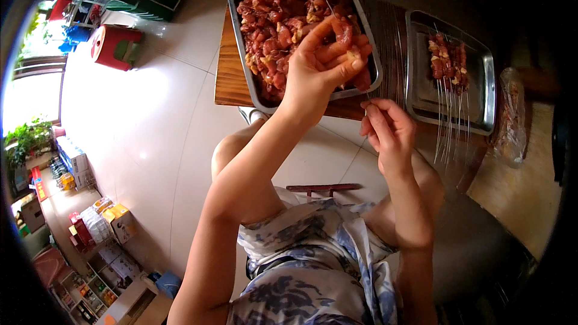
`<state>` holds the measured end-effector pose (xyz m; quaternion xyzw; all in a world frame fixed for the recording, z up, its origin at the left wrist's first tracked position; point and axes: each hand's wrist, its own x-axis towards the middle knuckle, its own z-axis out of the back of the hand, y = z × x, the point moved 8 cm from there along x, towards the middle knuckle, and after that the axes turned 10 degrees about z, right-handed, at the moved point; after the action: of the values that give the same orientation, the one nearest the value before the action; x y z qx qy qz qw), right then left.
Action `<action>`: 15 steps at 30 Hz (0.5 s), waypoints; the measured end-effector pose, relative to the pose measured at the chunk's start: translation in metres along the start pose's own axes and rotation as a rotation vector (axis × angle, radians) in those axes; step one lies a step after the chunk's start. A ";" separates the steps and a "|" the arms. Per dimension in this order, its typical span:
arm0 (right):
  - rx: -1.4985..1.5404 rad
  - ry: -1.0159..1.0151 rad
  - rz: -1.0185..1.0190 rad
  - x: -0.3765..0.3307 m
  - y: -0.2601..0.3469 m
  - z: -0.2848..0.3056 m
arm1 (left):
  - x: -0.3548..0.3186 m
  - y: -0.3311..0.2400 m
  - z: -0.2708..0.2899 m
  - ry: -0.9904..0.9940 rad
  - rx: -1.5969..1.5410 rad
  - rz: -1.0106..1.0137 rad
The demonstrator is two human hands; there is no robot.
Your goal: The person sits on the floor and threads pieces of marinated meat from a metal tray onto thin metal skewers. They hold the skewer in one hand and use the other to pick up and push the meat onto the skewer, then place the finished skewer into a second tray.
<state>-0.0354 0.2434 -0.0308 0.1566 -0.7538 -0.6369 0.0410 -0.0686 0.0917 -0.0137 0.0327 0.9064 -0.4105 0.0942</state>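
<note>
My left hand (318, 66) is closed around pieces of raw meat (344, 31) above the near right corner of a metal tray (373, 63). A thin skewer (329, 6) runs through that meat, its tip sticking out past my fingers. Between thumb and fingertips, my right hand (391, 132) pinches the other end of the skewer, just off the table edge. A large heap of cut, reddish raw meat (283, 18) fills the tray. To the right, a smaller metal tray (478, 105) holds several finished meat skewers (448, 63), their bare ends overhanging its near rim.
Both trays rest on a wooden table (227, 78). A clear plastic bag (512, 120) lies right of the smaller tray. On the tiled floor (180, 114) at left stand a red stool (117, 47) and several boxes (120, 222). My knees are under the table's near edge.
</note>
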 end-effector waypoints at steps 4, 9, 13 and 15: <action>-0.101 -0.107 0.133 0.007 0.004 0.026 | 0.002 0.016 -0.006 0.111 0.108 0.133; -0.032 -0.092 0.078 0.014 0.012 0.037 | 0.013 0.027 -0.009 0.148 -0.051 0.205; 0.134 0.017 -0.094 0.010 -0.005 0.021 | 0.017 0.032 -0.009 0.109 -0.190 0.215; 0.178 0.043 -0.129 0.009 -0.010 0.019 | 0.018 0.033 -0.009 0.090 -0.266 0.219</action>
<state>-0.0473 0.2571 -0.0457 0.2214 -0.7946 -0.5653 0.0020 -0.0835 0.1199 -0.0355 0.1370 0.9470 -0.2724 0.1011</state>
